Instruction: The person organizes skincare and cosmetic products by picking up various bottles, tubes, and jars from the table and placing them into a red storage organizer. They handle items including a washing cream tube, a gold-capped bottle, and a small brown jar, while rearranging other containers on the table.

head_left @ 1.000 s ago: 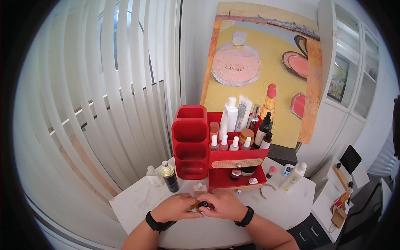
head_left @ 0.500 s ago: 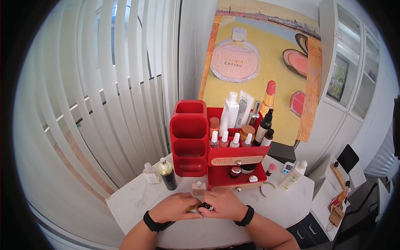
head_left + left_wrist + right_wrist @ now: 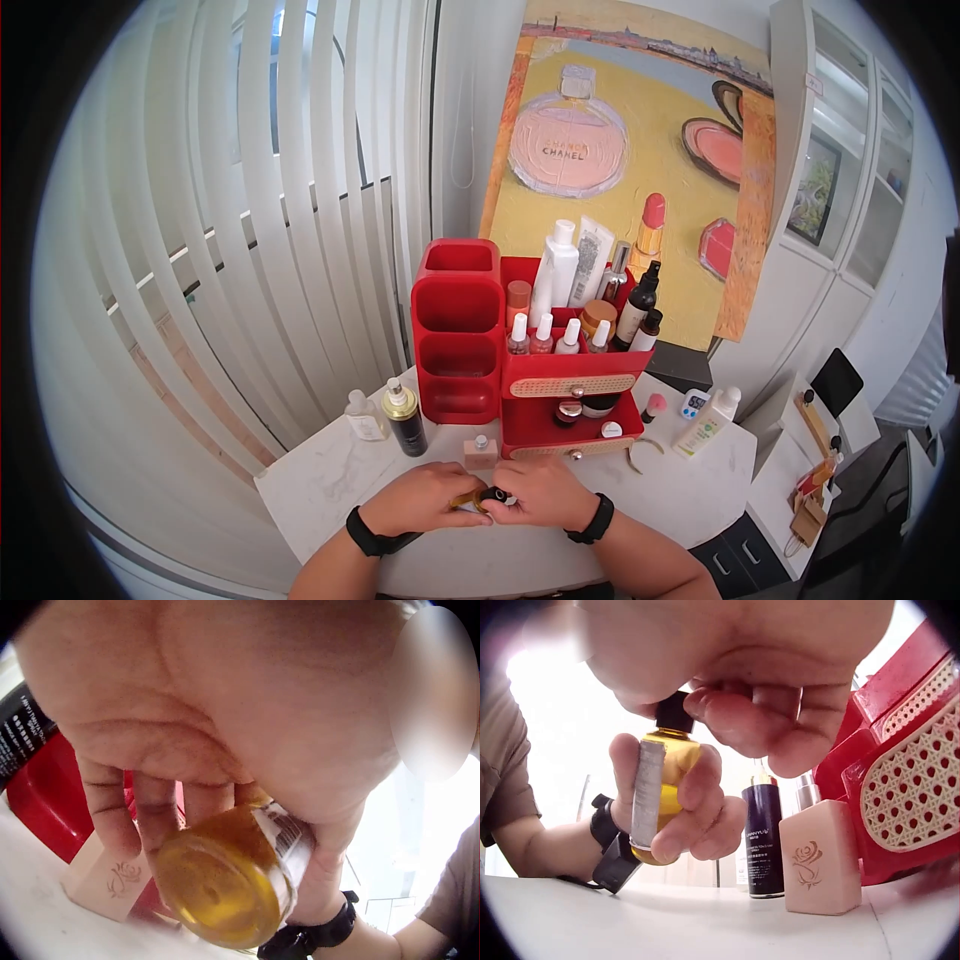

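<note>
A small bottle of yellow liquid (image 3: pixel 676 769) with a silver label is held by the left hand (image 3: pixel 424 499), whose fingers and thumb wrap its body. Its round base (image 3: pixel 217 892) faces the left wrist view. The right hand (image 3: pixel 543 492) pinches the bottle's black cap (image 3: pixel 676 712) between thumb and fingers; the cap sits on the neck. A pink square bottle (image 3: pixel 823 859) with a rose drawing stands just beyond the hands, touched by neither. Both wrists wear black bands.
Behind the hands is a red organizer (image 3: pixel 457 315) with bottles and an extended lower drawer. A dark pump bottle (image 3: pixel 405 422) and a clear bottle (image 3: pixel 365 416) stand left on the marble table (image 3: pixel 330 478). Right lie a pink brush (image 3: pixel 654 405), timer (image 3: pixel 694 403) and white-capped bottle (image 3: pixel 708 424).
The head view has shifted slightly. Both hands keep their hold on the bottle and its cap, with no clear movement against the table.
</note>
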